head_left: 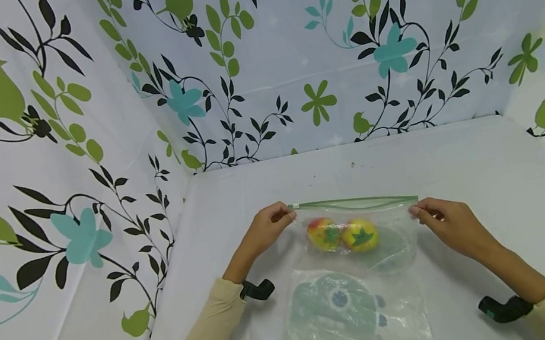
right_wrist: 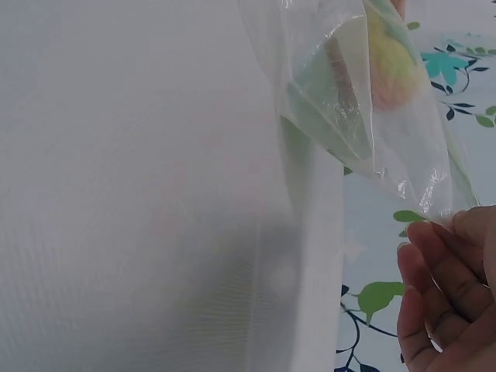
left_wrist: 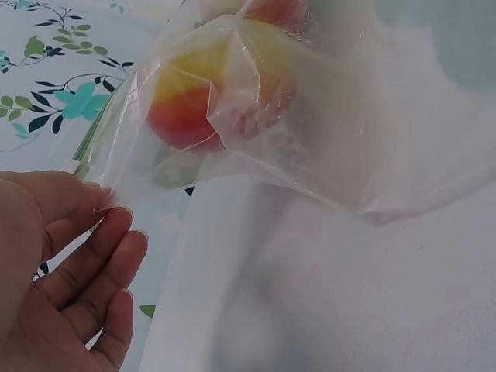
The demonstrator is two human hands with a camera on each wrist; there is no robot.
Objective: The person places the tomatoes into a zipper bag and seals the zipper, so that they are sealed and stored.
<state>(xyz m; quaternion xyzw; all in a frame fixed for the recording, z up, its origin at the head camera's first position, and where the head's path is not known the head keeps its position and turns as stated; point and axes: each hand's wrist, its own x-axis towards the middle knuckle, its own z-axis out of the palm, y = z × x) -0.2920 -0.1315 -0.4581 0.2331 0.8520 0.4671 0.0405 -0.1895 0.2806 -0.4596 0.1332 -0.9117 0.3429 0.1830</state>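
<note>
A clear zip bag point(head_left: 393, 246) with a green zip strip along its top is held by both hands at its upper corners. Two red-and-yellow fruits with green leafy tops, one the left fruit point(head_left: 323, 234) and one the right fruit point(head_left: 361, 234), sit side by side inside it, just below the strip. My left hand point(head_left: 271, 222) pinches the left corner, beside the white slider point(head_left: 296, 206). At the right corner my right hand point(head_left: 446, 222) pinches the edge between thumb and forefinger. In the left wrist view the plastic hangs in creases around a fruit point(left_wrist: 225, 93).
Nearer me, a second-looking stretch of clear plastic with a pale green print point(head_left: 328, 311) lies on the white table point(head_left: 466, 161). Patterned cloth point(head_left: 260, 94) stands behind and at both sides. Each wrist carries a black camera mount point(head_left: 504, 309).
</note>
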